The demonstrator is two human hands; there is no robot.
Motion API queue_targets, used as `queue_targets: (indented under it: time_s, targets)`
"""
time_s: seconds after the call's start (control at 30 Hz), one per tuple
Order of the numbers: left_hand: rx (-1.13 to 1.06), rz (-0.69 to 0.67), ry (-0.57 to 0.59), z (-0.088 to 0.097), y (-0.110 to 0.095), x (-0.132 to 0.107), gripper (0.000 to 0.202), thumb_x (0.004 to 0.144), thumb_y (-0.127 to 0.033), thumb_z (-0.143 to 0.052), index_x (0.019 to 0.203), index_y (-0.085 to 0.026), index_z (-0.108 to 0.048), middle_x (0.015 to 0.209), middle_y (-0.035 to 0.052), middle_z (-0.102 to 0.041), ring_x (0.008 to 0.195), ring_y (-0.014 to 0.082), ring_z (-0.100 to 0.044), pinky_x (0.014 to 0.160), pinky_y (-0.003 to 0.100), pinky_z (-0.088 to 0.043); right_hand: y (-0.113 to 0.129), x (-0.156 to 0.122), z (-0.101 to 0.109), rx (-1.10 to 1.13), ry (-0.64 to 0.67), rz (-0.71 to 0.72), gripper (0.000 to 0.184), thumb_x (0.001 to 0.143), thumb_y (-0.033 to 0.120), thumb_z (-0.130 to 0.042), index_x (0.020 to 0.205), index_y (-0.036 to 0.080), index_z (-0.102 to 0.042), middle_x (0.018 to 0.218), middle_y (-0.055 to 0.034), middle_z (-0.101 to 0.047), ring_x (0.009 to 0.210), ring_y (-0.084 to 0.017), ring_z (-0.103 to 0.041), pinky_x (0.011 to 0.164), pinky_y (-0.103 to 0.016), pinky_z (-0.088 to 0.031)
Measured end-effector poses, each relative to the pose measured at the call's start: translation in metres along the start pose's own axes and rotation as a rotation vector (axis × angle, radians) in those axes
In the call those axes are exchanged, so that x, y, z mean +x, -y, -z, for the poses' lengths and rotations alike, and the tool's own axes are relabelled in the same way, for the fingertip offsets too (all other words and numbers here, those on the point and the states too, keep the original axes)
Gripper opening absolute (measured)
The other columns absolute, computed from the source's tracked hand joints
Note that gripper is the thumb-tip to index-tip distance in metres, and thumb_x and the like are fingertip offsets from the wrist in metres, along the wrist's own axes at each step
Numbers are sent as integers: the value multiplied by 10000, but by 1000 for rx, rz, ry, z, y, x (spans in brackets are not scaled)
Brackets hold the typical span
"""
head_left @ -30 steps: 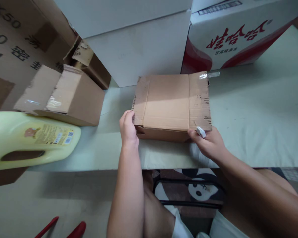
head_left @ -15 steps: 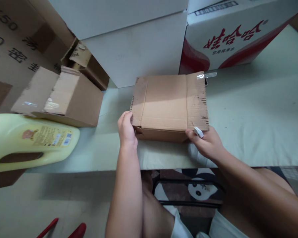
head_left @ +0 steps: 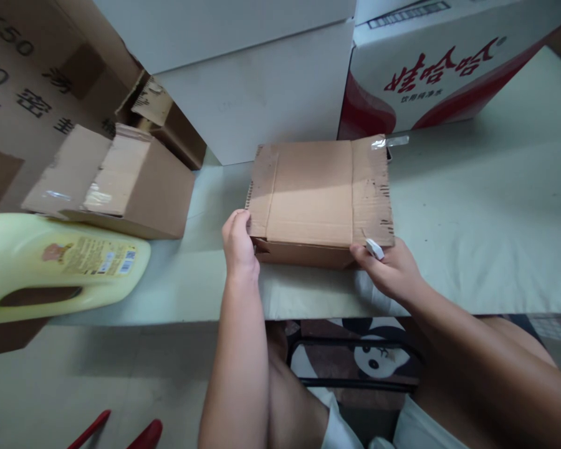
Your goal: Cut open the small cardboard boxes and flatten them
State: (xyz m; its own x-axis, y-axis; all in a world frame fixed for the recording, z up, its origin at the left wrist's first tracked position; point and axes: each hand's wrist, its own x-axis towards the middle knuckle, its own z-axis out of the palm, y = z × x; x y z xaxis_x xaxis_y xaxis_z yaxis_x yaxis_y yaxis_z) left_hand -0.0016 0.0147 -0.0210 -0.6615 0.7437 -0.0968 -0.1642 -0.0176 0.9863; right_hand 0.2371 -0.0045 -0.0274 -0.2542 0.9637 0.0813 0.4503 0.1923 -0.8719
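A flat brown cardboard box (head_left: 320,193) lies on the pale table (head_left: 472,218) in front of me, its top flaps folded down. My left hand (head_left: 238,246) curls against the box's near left corner, fingers closed on the edge. My right hand (head_left: 390,268) grips the near right corner, with a small white object (head_left: 374,249) pinched between thumb and fingers against the flap. A strip of clear tape (head_left: 393,142) sticks out at the box's far right corner.
A yellow plastic jug (head_left: 51,265) lies on its side at the left. An open small carton (head_left: 126,181) sits behind it. A big white box (head_left: 262,87) and a red-and-white printed carton (head_left: 439,68) stand at the back. Below the table edge is a panda-print stool (head_left: 378,358).
Box and both hands have shifted very slightly left in the picture; grips look the same.
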Motion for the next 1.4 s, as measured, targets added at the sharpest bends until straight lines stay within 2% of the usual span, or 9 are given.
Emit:
queue_targets:
  time_s: [0.17,0.67,0.97,1.4]
  targets:
    - [-4,-10,9,0,0,-1,202,717,-283,-612,611,-174,-479,606,-35,-417,542,85,-445,480,189,-311,0,0,-1,4,-31,20,340,826,409,-513,549,219,-462,509,-7,-520,500,-152,-499,504,-281,-382]
    - [33,-7,-3,-1,1,1,193,708,-269,-591,598,-179,-460,602,-32,-403,542,87,-409,479,208,-264,-4,-3,-2,-8,-7,62,367,856,399,-501,538,226,-441,487,0,-495,466,-143,-479,487,-282,-357]
    - [37,-18,-1,-2,1,1,187,709,-266,-586,590,-179,-471,594,-31,-409,544,90,-408,476,204,-268,0,-2,0,-5,-28,47,346,838,407,-498,551,217,-462,506,-2,-518,488,-140,-498,500,-275,-381]
    - [63,4,-20,-4,-1,-1,217,737,-259,-587,591,-179,-449,577,-35,-381,497,79,-370,445,211,-213,1,-2,0,-13,-6,38,368,843,407,-491,534,224,-409,491,15,-463,478,-122,-443,496,-273,-350]
